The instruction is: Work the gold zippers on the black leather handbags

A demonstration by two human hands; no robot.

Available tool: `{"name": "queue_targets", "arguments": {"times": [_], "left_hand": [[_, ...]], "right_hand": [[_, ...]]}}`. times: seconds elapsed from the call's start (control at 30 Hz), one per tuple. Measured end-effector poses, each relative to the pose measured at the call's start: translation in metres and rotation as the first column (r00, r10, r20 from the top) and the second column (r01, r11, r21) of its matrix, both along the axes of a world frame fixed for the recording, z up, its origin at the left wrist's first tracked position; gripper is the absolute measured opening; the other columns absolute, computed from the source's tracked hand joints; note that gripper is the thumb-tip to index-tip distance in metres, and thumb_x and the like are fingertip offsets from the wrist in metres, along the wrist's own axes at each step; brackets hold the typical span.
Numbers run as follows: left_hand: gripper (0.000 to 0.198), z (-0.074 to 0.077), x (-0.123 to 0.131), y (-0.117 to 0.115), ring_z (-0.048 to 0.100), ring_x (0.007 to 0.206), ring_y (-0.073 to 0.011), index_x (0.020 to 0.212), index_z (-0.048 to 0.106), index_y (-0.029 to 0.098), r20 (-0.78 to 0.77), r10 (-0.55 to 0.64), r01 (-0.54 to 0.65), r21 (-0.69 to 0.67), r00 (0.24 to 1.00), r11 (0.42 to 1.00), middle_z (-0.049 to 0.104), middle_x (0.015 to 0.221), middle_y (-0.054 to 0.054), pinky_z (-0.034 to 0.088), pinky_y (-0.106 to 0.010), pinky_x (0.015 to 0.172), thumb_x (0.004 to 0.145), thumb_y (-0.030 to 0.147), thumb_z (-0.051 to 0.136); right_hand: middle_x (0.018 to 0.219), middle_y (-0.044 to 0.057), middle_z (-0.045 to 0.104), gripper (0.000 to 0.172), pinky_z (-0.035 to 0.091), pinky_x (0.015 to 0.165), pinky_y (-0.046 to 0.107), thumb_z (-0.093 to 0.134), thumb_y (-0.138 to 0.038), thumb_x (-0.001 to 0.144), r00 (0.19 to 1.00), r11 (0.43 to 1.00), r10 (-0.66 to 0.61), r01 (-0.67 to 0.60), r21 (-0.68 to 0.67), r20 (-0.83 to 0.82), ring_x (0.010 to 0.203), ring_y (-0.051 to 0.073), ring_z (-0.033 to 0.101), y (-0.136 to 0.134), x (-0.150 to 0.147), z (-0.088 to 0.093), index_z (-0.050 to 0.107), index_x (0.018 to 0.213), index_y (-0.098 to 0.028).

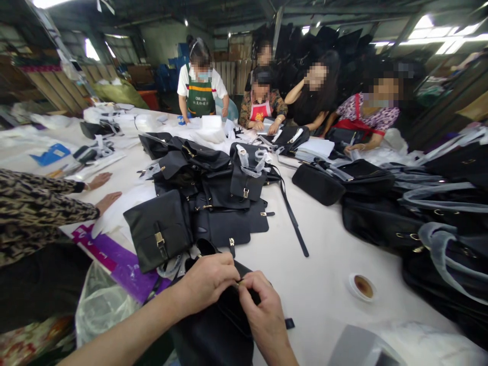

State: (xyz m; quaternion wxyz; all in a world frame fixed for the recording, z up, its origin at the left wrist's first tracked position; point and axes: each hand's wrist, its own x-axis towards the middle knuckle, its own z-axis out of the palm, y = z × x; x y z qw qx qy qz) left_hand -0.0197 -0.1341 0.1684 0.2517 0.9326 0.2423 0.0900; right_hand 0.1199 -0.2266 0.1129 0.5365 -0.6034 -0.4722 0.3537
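My left hand [208,282] and my right hand [263,310] meet over a black bag [217,330] at the near edge of the white table [324,284]. Both hands have their fingers pinched together on a small metal fitting on the bag's top. The fitting is mostly hidden by my fingertips. A pile of black bags with gold clasps [206,198] lies just beyond my hands, the nearest one a flap bag [158,234].
A person in a patterned sleeve [38,213] rests two hands on the table at the left. Several people sit at the far side. More black bags with wrapped handles [438,223] crowd the right. A small cup [362,286] and a purple sheet [122,264] lie close by.
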Motion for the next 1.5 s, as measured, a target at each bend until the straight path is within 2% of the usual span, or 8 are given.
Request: {"name": "queue_targets", "arguments": {"times": [0.23, 0.5, 0.77, 1.0, 1.13, 1.27, 1.4, 1.5], "left_hand": [[0.02, -0.001, 0.003, 0.004, 0.051, 0.071, -0.0161, 0.085, 0.06, 0.02, -0.182, -0.195, 0.243, 0.296, 0.964, 0.924, 0.058, 0.08, -0.002, 0.038, -0.027, 0.061, 0.095, 0.018, 0.042], [0.01, 0.005, 0.008, 0.015, 0.056, 0.076, -0.0125, 0.079, 0.056, 0.018, -0.163, -0.11, 0.102, -0.053, 0.98, 0.993, 0.059, 0.083, 0.001, 0.041, -0.021, 0.065, 0.086, 0.012, 0.057], [0.009, 0.004, 0.007, 0.012, 0.052, 0.071, -0.0184, 0.085, 0.053, 0.018, -0.324, -0.208, 0.306, 0.29, 0.923, 0.907, 0.058, 0.085, -0.003, 0.036, -0.031, 0.058, 0.092, 0.014, 0.048], [0.024, 0.005, -0.01, 0.009, 0.051, 0.072, -0.0192, 0.075, 0.054, 0.018, -0.256, -0.069, 0.136, 0.256, 0.964, 0.957, 0.059, 0.08, -0.003, 0.038, -0.031, 0.065, 0.094, 0.031, 0.051], [0.021, 0.002, -0.005, 0.003, 0.054, 0.076, -0.0169, 0.082, 0.056, 0.018, -0.097, 0.032, -0.021, 0.115, 0.995, 0.993, 0.059, 0.085, -0.004, 0.039, -0.028, 0.066, 0.09, 0.01, 0.039], [0.019, 0.004, -0.003, -0.002, 0.053, 0.068, -0.0169, 0.067, 0.052, 0.018, -0.129, 0.146, -0.133, 0.1, 0.981, 0.986, 0.058, 0.074, -0.002, 0.038, -0.029, 0.063, 0.076, 0.005, 0.043], [0.022, 0.016, -0.011, 0.003, 0.058, 0.065, -0.0203, 0.077, 0.06, 0.019, -0.258, 0.309, -0.275, 0.159, 0.915, 0.948, 0.061, 0.069, -0.003, 0.043, -0.033, 0.064, 0.087, 0.016, 0.04], [0.032, 0.019, -0.024, 0.014, 0.063, 0.089, -0.0291, 0.108, 0.064, 0.018, -0.239, 0.482, -0.388, 0.35, 0.843, 0.853, 0.069, 0.09, -0.011, 0.047, -0.046, 0.083, 0.089, 0.015, 0.039]], "right_hand": [[0.072, -0.001, 0.055, 0.021, 0.041, 0.067, 0.027, 0.054, -0.022, 0.086, 1.0, 1.0, 0.018, -0.018, 0.009, -0.005, 0.07, 0.015, 0.053, 0.0, 0.004, -0.002, 0.053, 0.065, -0.021], [0.076, 0.0, 0.056, 0.018, 0.041, 0.07, 0.027, 0.05, -0.017, 0.087, 0.994, 0.994, 0.098, -0.1, 0.037, 0.053, 0.074, 0.015, 0.054, -0.002, 0.008, 0.001, 0.055, 0.07, -0.021], [0.074, 0.0, 0.056, 0.02, 0.04, 0.07, 0.027, 0.051, -0.022, 0.085, 0.998, 0.997, 0.058, -0.059, -0.041, -0.031, 0.072, 0.016, 0.053, 0.002, 0.011, -0.001, 0.053, 0.066, -0.021], [0.07, -0.001, 0.056, 0.021, 0.039, 0.07, 0.027, 0.057, -0.028, 0.081, 0.991, 0.992, -0.021, 0.004, -0.125, -0.131, 0.071, 0.016, 0.052, 0.006, 0.012, -0.002, 0.056, 0.061, -0.02], [0.069, -0.001, 0.054, 0.022, 0.038, 0.069, 0.027, 0.06, -0.03, 0.078, 0.981, 0.987, -0.017, -0.015, -0.161, -0.194, 0.07, 0.016, 0.05, 0.007, 0.012, 0.002, 0.054, 0.06, -0.02], [0.066, -0.003, 0.049, 0.022, 0.034, 0.063, 0.025, 0.064, -0.033, 0.075, 0.913, 0.947, -0.069, -0.067, -0.313, -0.403, 0.066, 0.013, 0.043, 0.006, 0.016, 0.001, 0.055, 0.063, -0.019], [0.061, -0.005, 0.045, 0.028, 0.029, 0.056, 0.023, 0.07, -0.04, 0.072, 0.751, 0.91, -0.134, -0.165, -0.379, -0.647, 0.059, 0.01, 0.036, 0.005, 0.019, -0.005, 0.055, 0.066, -0.017], [0.06, -0.005, 0.044, 0.031, 0.028, 0.055, 0.022, 0.073, -0.042, 0.07, 0.707, 0.911, -0.141, -0.181, -0.37, -0.693, 0.057, 0.009, 0.034, 0.003, 0.023, -0.008, 0.054, 0.066, -0.016]]}}
